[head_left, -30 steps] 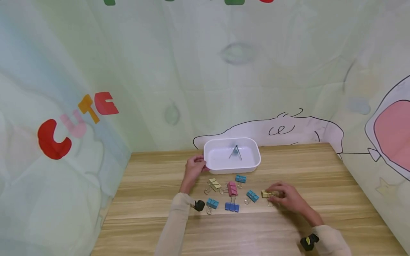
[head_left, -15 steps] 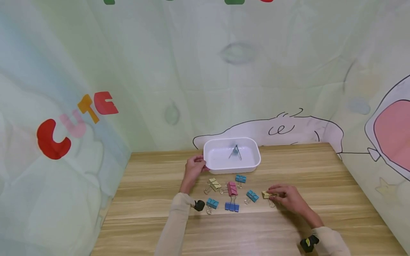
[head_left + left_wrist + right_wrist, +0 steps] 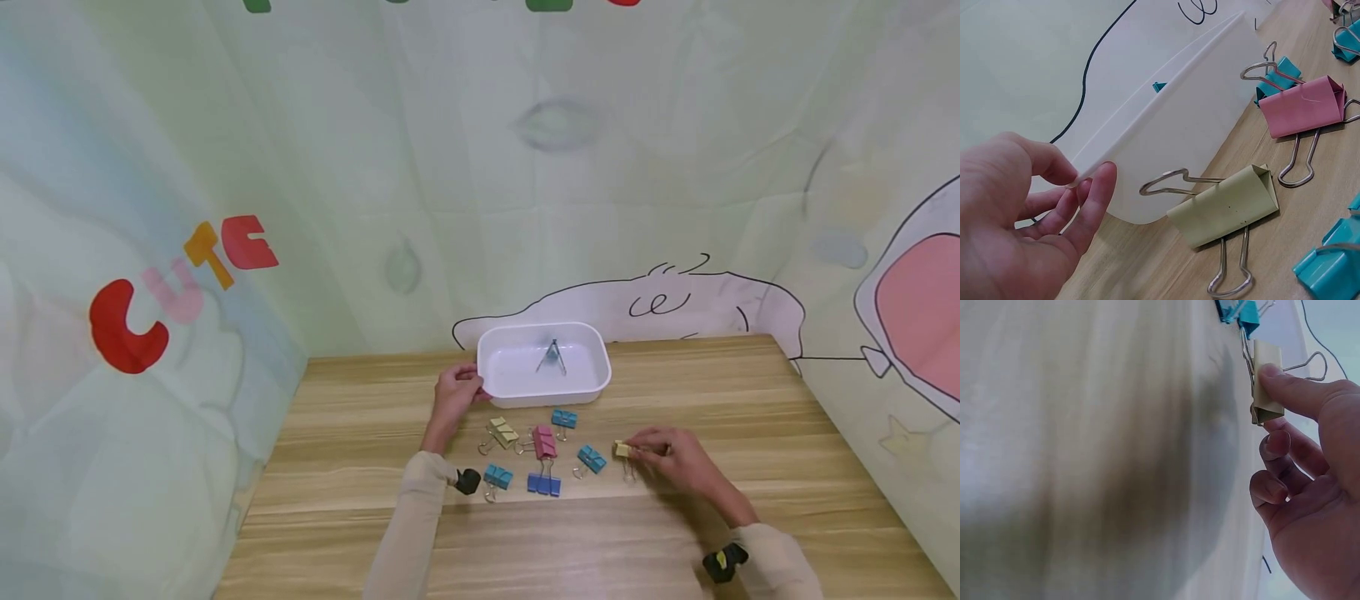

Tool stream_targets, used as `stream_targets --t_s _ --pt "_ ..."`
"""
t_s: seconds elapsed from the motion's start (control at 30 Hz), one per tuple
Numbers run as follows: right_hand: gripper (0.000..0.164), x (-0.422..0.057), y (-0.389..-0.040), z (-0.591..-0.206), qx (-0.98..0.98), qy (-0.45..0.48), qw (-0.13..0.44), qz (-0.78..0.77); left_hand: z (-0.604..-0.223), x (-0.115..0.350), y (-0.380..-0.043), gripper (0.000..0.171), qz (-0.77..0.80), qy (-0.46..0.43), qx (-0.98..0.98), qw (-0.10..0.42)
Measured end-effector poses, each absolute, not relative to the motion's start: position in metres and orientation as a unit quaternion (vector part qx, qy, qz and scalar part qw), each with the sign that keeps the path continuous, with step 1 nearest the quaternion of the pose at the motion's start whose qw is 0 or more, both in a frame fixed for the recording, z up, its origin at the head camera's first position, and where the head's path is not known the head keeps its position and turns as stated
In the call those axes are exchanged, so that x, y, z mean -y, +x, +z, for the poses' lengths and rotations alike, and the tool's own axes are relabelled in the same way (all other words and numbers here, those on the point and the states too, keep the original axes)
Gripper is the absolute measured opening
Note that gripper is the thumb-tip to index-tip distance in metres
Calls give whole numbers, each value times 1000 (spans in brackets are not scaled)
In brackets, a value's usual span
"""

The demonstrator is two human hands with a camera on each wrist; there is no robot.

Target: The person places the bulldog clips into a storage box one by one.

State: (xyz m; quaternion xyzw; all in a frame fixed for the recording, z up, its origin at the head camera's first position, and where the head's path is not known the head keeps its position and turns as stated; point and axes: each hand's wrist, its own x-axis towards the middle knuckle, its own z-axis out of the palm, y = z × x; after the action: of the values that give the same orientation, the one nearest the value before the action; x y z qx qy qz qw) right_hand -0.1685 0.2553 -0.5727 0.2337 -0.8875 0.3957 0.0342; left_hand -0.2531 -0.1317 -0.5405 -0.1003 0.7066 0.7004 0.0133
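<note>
My left hand (image 3: 453, 396) pinches the left rim of a white plastic tray (image 3: 543, 400) between thumb and fingers; the left wrist view shows this grip closely. Inside the tray stands one teal binder clip (image 3: 552, 353), its wire handles spread. To the right, my right hand (image 3: 678, 460) holds a pale yellow binder clip (image 3: 1266, 381), the thumb pressed on its body and other fingers behind it. Its two wire handles stick out on opposite sides. The ring and little fingers are curled below, off the clip. Whether the clip touches the table cannot be told.
In front of the tray lie another yellow binder clip (image 3: 502, 432), a pink one (image 3: 544, 442), a dark blue one (image 3: 543, 485) and several teal ones (image 3: 591, 459). The wooden table (image 3: 360, 408) meets a printed cloth backdrop (image 3: 375, 208) behind the tray.
The yellow clip in my right hand has turned and shifted slightly up and away, its handles now pointing differently. My left hand and the tray have stayed put.
</note>
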Motion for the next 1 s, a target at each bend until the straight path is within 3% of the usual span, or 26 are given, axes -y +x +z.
stream_targets --t_s 0.67,1.0 --pt "15 -240 -203 -530 889 274 65 361 -540 134 -253 36 699 -100 -708 19" --pt "17 -214 -223 -504 889 281 44 359 -540 133 -253 35 700 -98 -707 18"
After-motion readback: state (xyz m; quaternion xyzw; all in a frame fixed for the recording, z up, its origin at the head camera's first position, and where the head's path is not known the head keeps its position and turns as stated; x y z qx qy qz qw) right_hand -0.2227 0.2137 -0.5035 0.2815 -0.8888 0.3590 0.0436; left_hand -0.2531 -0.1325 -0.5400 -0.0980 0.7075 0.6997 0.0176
